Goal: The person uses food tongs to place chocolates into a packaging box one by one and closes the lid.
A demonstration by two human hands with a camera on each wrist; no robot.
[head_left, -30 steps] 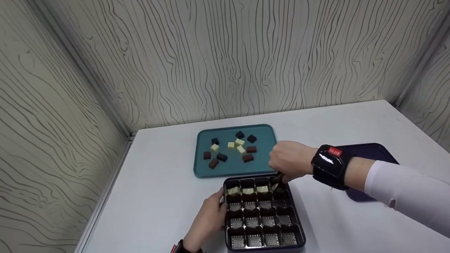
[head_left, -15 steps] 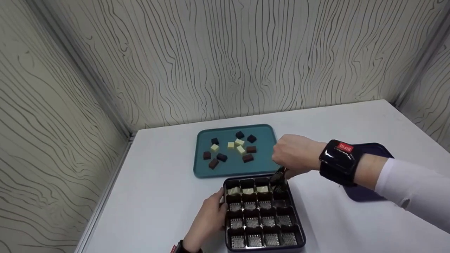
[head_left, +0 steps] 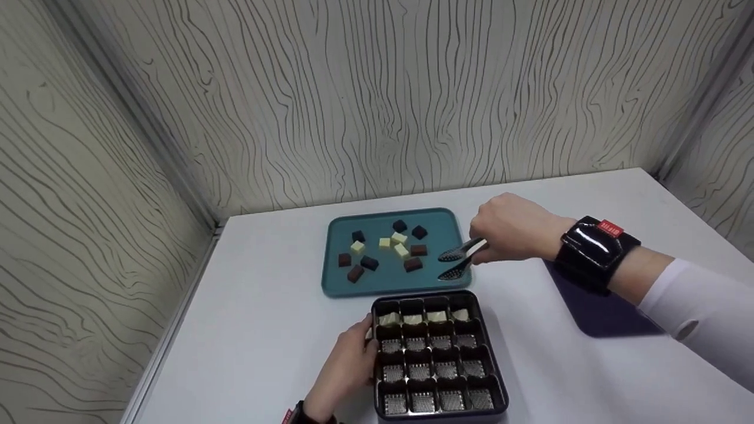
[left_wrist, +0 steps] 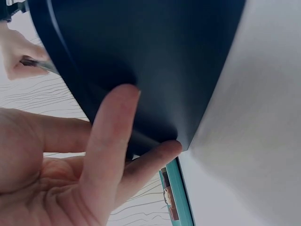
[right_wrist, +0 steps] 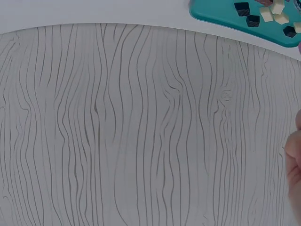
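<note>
My right hand [head_left: 515, 227] grips a pair of dark serving tongs [head_left: 465, 257] over the right part of the teal tray [head_left: 339, 288]. The two perforated tips of the tongs stand apart with nothing between them. Below lies a dark box [head_left: 500, 383] with a divided insert; white chocolate pieces [head_left: 436, 317] sit in every compartment of its far row, while the other rows show bare textured bottoms. My left hand [head_left: 347, 356] rests against the box's left side. In the left wrist view, its fingers [left_wrist: 113, 122] press fairly straight on the outer wall of the box.
On the teal tray lie loose chocolates: dark ones [head_left: 419, 232], brown ones [head_left: 413, 264] and white ones [head_left: 384, 242]. A dark blue tray or lid [head_left: 601, 312] lies at the right, partly under my right forearm. A wood-patterned wall [head_left: 377, 106] stands behind the white table [head_left: 265, 282].
My right hand has lifted the tongs out of the far right compartment and moved up and right over the teal tray. A white chocolate now shows in that compartment. The left hand stays put.
</note>
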